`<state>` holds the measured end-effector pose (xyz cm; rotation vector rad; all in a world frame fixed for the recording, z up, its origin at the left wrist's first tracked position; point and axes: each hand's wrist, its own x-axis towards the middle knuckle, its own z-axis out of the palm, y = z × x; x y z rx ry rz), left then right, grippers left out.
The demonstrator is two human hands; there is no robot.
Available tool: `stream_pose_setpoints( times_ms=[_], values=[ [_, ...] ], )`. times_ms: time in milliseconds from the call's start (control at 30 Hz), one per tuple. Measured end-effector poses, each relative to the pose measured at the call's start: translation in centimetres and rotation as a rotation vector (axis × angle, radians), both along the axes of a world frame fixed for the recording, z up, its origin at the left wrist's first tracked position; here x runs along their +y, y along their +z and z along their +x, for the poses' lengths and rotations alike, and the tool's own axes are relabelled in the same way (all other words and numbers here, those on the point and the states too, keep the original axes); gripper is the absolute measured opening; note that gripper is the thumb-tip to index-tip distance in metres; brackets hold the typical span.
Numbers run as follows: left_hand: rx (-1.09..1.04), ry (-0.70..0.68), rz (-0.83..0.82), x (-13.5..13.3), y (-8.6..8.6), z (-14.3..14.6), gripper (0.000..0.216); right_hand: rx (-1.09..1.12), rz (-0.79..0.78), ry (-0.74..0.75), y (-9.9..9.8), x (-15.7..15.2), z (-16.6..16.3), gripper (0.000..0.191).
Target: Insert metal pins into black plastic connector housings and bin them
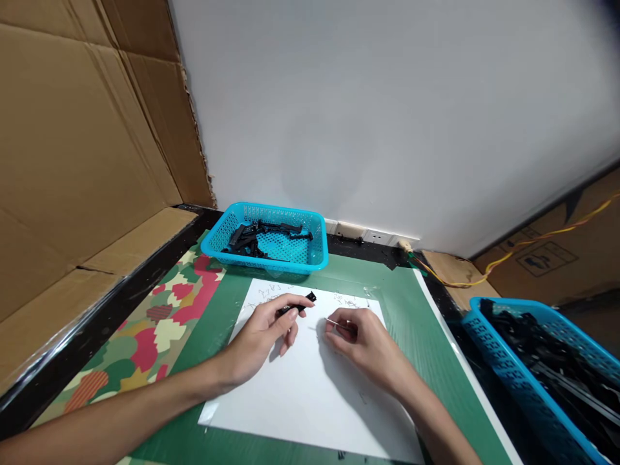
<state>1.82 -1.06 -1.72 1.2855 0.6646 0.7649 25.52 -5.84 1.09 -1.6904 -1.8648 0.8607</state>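
My left hand rests on a white sheet of paper and pinches a small black plastic part between thumb and fingers, its end sticking out to the right. My right hand lies just to the right of it, fingers curled around a thin metal pin that points toward the black part. A short gap separates the pin's tip from the part. Faint pencil marks run along the far edge of the paper.
A blue mesh basket holding several black parts stands behind the paper. A second blue basket full of black parts sits at the right. Green mat, camouflage-patterned sheet, cardboard wall on the left, yellow wire at the back right.
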Motion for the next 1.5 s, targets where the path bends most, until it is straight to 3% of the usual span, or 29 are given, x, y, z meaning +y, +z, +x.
stream_pose_setpoints(
  times_ms=[433, 667, 800, 900, 1033, 1167, 1500],
  values=[
    [0.052, 0.009, -0.014, -0.3, -0.2, -0.1, 0.037, -0.047, -0.015, -0.002, -0.5, -0.1, -0.9, 0.018],
    [0.006, -0.007, -0.085, -0.5, 0.2, -0.2, 0.042, -0.03, -0.066, 0.042, 0.3, -0.6, -0.9, 0.012],
    [-0.028, -0.005, -0.094, -0.7, 0.2, -0.2, 0.037, 0.103, -0.044, 0.054, 1.0, -0.8, -0.9, 0.017],
    [-0.015, 0.004, -0.079, -1.1, 0.3, -0.4, 0.038, 0.217, 0.077, -0.008, 1.5, -1.2, -1.6, 0.021],
    [0.013, 0.014, 0.002, -1.9, 1.1, -0.6, 0.04, 0.273, 0.362, -0.111, 1.6, -2.1, -3.5, 0.016],
    [0.021, -0.041, 0.107, -2.5, 1.6, -0.8, 0.04, 0.253, 0.556, -0.101, 0.9, -2.9, -5.2, 0.009],
    [0.027, 0.047, 0.522, -2.8, -1.3, -1.2, 0.04, 0.219, 0.679, -0.053, 0.2, -3.5, -6.3, 0.013]
  ],
)
